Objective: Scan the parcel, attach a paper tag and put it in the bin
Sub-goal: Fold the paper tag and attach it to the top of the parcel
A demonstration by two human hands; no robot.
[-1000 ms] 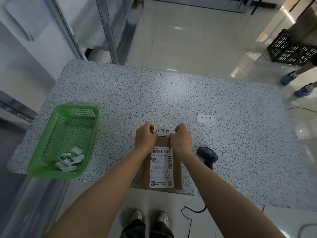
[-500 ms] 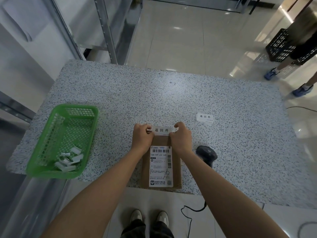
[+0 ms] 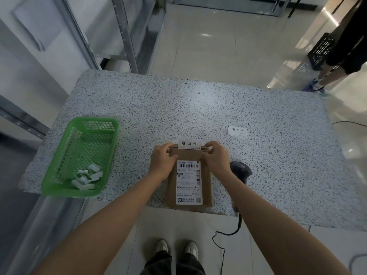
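Note:
A brown cardboard parcel [image 3: 206,187] with a white shipping label [image 3: 188,182] lies flat at the near edge of the speckled table [image 3: 218,108]. A white paper tag [image 3: 191,143] with black characters sticks out past the parcel's far edge. My left hand [image 3: 161,160] grips the far left corner of the parcel, fingers curled by the tag's left end. My right hand [image 3: 215,157] holds the far right corner, fingertips beside the tag's right end. A black handheld scanner [image 3: 241,170] lies just right of my right wrist.
A green plastic basket [image 3: 79,155] holding several small white pieces stands at the table's left. A small stack of spare tags [image 3: 237,131] lies on the right. The scanner's cable [image 3: 224,241] hangs to the floor. A person [image 3: 345,42] stands by a black crate [image 3: 319,50] at the far right.
Both hands have slid a little apart toward the parcel's far corners, so the whole tag now shows. The person at the far right has walked closer.

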